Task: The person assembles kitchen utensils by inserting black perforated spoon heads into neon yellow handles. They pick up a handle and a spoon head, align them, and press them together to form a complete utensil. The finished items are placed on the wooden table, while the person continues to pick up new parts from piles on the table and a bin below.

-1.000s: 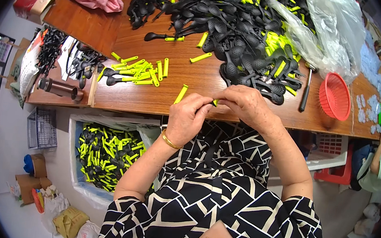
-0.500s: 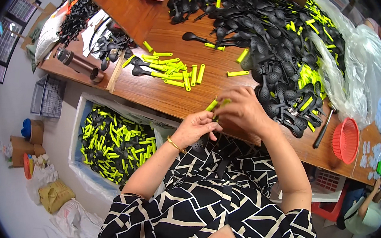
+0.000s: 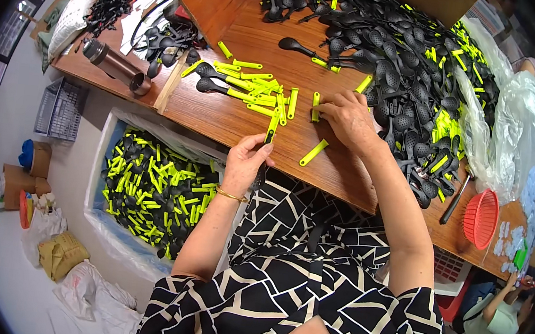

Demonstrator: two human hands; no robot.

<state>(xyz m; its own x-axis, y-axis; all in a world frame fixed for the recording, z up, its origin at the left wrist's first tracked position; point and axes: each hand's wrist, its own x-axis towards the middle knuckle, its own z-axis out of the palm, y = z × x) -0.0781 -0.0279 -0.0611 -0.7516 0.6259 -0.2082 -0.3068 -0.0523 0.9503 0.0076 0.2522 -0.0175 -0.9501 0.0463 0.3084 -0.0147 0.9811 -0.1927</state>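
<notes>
My left hand (image 3: 242,164) is closed on a black spoon-like utensil with a lime-green handle (image 3: 273,124). Its upper end points toward the loose handles, and its dark head shows partly below my fingers. My right hand (image 3: 350,120) reaches over the table, fingertips pinching an upright lime-green handle sleeve (image 3: 316,99). Between my hands, near the front edge, another handle sleeve (image 3: 314,153) lies at a slant. Left of centre is a loose pile of handle sleeves (image 3: 265,93), with two black spoons (image 3: 211,85) among them.
A big heap of black slotted spoons (image 3: 411,84) covers the table's right and back. A lined bin of utensils (image 3: 149,194) stands below at left. A brown flask (image 3: 113,67) lies on the left side table. At right are a red basket (image 3: 480,218) and a black-handled tool (image 3: 453,204).
My hands have parted. The left has moved left with the utensil; the right has gone up to a handle sleeve on the table. A sleeve now lies between them. The view has shifted slightly.
</notes>
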